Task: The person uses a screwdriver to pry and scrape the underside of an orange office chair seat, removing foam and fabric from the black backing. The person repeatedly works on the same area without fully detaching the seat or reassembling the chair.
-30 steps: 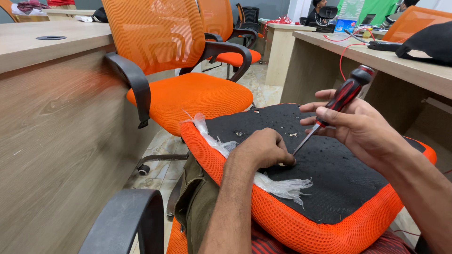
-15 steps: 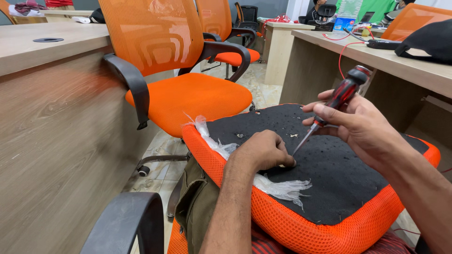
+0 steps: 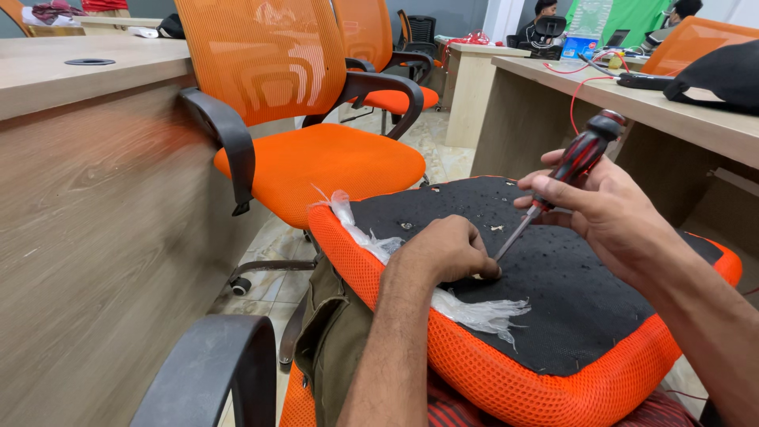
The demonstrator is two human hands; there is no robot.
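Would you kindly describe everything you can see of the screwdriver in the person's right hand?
The screwdriver has a chunky black-and-red handle with a rounded black cap and a thin metal shaft. The right hand wraps its lower handle and holds it tilted, cap up and to the right, tip down and to the left. The tip meets the black underside of the orange seat cushion right beside the left hand's fingers, which hide the exact contact point.

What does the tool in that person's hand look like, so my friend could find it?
Start at the upside-down orange seat cushion with the black underside, resting on the person's lap. Above it, the right hand holds a screwdriver, tip angled down beside the left hand. Its red-and-black handle and thin metal shaft set it apart from everything around.
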